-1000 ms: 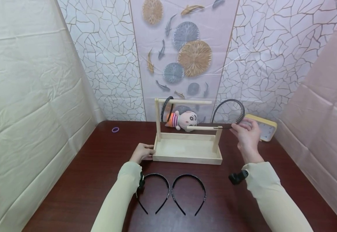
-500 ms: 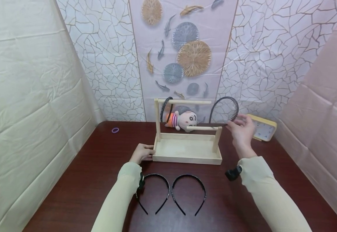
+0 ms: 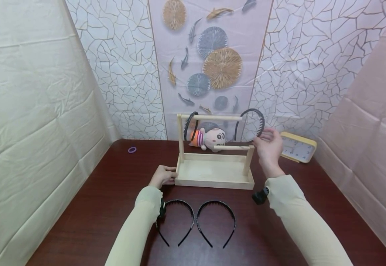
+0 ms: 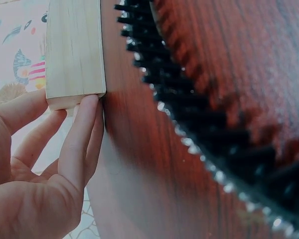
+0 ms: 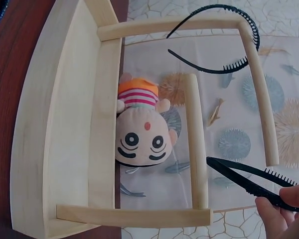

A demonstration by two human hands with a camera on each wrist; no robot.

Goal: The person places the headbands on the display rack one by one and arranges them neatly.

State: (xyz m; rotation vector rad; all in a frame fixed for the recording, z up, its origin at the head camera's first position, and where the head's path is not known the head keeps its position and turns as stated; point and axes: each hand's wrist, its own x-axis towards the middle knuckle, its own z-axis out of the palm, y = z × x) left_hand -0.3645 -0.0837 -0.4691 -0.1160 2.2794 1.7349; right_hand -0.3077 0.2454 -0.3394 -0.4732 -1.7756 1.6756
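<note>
My right hand (image 3: 268, 147) pinches a black toothed headband (image 3: 262, 120) by its side, in the air at the free right end of the upper bar (image 3: 212, 117) of a wooden rack (image 3: 212, 183). In the right wrist view the headband's tip (image 5: 212, 162) overlaps the edge of the lower bar (image 5: 197, 144). Another black headband (image 3: 187, 125) hangs near the upper bar's left end. My left hand (image 3: 162, 175) touches the rack tray's left end, fingers (image 4: 77, 134) extended against the wood. Two more headbands (image 3: 193, 212) lie side by side near me, one partly behind my left wrist.
Behind the rack lies a plush doll (image 3: 214, 138) in a striped top. A yellow-framed clock (image 3: 299, 147) stands at the right rear, beside my right hand. A small purple ring (image 3: 132, 149) lies at the left rear of the dark red table (image 3: 106, 207).
My right hand has moved left with the headband, bringing it from right of the rack to the upper bar's end. The left hand and the rack have stayed put.
</note>
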